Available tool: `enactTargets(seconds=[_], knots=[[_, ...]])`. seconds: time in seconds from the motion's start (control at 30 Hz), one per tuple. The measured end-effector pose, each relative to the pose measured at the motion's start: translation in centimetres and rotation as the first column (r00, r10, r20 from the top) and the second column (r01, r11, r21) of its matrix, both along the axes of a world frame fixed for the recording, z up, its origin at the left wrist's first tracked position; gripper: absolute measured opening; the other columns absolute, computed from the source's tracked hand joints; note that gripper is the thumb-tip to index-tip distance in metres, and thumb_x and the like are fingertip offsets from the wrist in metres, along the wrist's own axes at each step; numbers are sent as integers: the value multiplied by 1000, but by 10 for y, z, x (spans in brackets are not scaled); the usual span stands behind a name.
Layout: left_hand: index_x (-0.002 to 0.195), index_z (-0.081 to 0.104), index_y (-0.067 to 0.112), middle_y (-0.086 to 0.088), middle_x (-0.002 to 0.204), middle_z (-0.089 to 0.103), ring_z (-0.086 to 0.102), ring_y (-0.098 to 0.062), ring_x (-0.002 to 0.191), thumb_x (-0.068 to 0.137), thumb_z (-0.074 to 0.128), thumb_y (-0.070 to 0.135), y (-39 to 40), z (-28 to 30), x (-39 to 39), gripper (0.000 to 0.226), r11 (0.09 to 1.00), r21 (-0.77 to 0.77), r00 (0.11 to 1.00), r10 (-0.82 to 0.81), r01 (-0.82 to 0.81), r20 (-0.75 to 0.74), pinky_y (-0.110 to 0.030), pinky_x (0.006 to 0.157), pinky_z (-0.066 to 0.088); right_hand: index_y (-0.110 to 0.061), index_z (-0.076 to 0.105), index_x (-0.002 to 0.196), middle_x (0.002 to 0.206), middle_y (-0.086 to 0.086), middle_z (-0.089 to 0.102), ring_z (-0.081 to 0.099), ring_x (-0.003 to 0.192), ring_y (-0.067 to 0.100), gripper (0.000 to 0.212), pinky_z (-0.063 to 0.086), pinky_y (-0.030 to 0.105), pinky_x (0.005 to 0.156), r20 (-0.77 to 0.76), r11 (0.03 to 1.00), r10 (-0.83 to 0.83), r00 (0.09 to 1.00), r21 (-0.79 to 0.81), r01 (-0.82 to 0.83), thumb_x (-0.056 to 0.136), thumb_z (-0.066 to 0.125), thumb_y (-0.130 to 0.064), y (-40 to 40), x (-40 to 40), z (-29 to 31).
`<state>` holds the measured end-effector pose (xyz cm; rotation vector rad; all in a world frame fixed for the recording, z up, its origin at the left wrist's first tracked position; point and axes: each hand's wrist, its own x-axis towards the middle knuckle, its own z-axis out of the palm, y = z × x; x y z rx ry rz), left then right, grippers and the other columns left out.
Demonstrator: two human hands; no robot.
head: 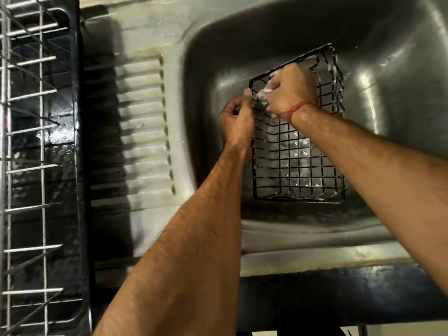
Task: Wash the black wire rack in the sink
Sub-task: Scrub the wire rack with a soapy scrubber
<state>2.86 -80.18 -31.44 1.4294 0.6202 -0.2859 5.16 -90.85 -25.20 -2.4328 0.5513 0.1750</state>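
Forearms fill the near part of my view, both reaching forward and down from the bottom edge over the dark front lip of the tabletop [339, 294] and into the stainless steel sink basin [242, 57]. The black wire rack with a square grid mesh [298, 166] sits inside that basin, toward its middle, its near end low by the front wall and its far end raised, so it stands tilted. White soap foam clings to many of its wires, thickest along the far edge and the bottom corner. My left hand [236, 120] is at the rack's left rim, its fingers curled and its thumb pressed against the top wire, pinching that rim. My right hand [291, 89], with a thin red thread bracelet [294, 108] round the wrist, is further in, over the rack's upper left part; its fingers are closed round something pale and foamy that presses on the wires, with a hint of green beneath, but I cannot tell exactly what it is. To the left of the basin lies the ribbed steel draining board [143, 132], partly in shadow. Beyond that, along the left edge of my view, stands a silver wire dish drainer [42, 166] over a wet black tray [60, 146]. The far wall of the basin curves up behind the rack, catching bright reflections on the right.
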Motion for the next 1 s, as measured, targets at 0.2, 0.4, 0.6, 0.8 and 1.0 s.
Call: enactTargets(seconds=[0.2,0.4,0.6,0.8,1.0], knots=[[87,75,19,1,76,66,59,-18,73,105,73,36,0,3,-1,25,1000,-21,1000,-13,14,5,-37,71,55,-19,78,95,95,-2,74,68,88,12,4,52,17,71,-34,971,206,978,-113,-209,92,77,-16,-3,-29,3],[90,76,16,8,69,60,55,-20,73,104,74,38,-2,4,-2,25,999,31,1000,-18,18,4,-42,72,56,-10,73,105,97,11,69,65,91,29,25,56,37,77,-400,849,360,843,-234,-473,82,83,-15,-11,-36,0],[87,74,16,14,63,60,58,-16,68,103,76,33,-8,10,-1,24,999,31,1000,-12,12,7,-52,76,63,-13,74,98,92,10,73,72,90,32,8,63,45,81,-57,878,261,964,-401,-261,92,77,-16,-22,-14,-5],[87,69,9,7,63,51,43,-7,56,106,72,26,-15,15,-4,26,988,153,993,13,-31,121,-26,51,43,-12,70,98,93,13,69,70,93,34,9,60,46,86,-235,719,532,814,-383,-580,90,74,-13,-18,-38,12],[85,71,15,2,68,58,50,-14,63,106,72,32,-11,11,-4,27,983,185,993,-5,-17,116,-30,57,48,-16,69,104,93,8,60,63,94,30,19,58,46,92,-345,705,544,765,-307,-639,88,79,-20,-15,-30,23]])
